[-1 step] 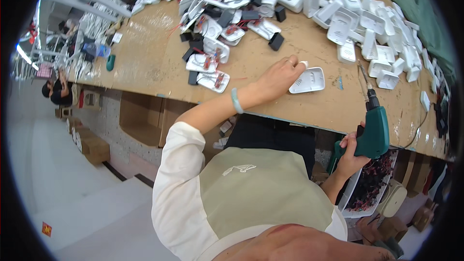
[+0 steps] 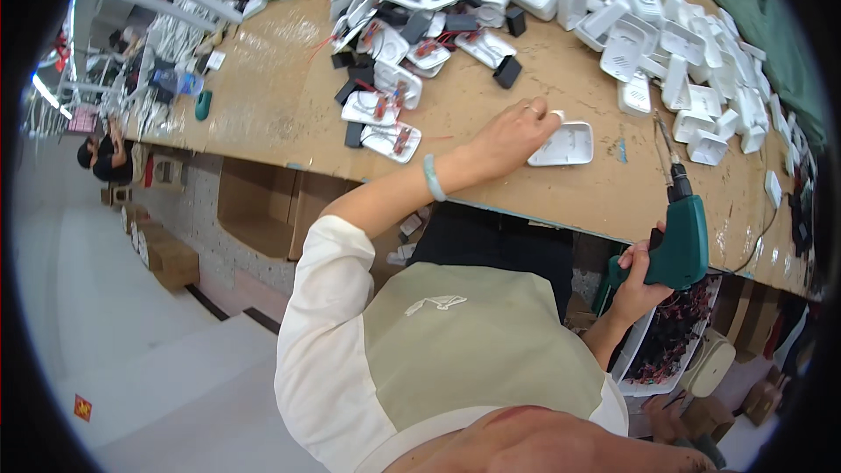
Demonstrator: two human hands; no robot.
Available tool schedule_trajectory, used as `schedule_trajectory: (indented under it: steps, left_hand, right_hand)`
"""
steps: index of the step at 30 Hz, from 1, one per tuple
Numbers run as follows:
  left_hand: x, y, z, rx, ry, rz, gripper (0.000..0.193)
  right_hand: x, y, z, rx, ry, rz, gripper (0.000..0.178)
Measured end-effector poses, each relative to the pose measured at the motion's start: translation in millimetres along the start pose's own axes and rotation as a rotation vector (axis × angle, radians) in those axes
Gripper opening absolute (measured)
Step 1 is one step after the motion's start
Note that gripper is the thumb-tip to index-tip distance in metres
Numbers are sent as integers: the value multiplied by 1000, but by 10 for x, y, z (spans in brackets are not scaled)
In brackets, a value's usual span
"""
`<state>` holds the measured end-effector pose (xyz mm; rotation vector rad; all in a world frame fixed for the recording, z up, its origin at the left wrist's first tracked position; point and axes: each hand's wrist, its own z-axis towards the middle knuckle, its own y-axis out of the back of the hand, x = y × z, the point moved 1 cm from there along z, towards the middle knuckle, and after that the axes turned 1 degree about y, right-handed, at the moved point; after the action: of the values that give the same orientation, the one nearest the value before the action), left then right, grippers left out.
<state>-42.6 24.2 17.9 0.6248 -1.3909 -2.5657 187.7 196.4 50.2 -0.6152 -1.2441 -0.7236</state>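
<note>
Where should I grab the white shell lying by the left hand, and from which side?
Probably pinch the white shell by its right-end rim, coming from the right: it lies flat on the table, its rim looks raised, and the left hand is at its left end, leaving the right free.

On the bench (image 2: 263,105), the shell (image 2: 574,147) lies between units (image 2: 427,54), left and behind, and heaped cases (image 2: 681,41), right and behind; the gun (image 2: 683,245) is front right.
</note>
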Motion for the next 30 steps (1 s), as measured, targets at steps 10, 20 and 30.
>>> schedule_trajectory:
  steps: [10,20,30]
  left_hand:
    - [178,372,-191,-117,71,114,34]
    - [130,1029,-1346,-31,582,263,42]
    - [-81,925,-1344,-13,757,104,41]
  right_hand:
    - [-47,-69,80,12,4,21,39]
    - [-103,-47,68,37,-58,-53,38]
    - [-28,-108,13,-5,-77,-8,9]
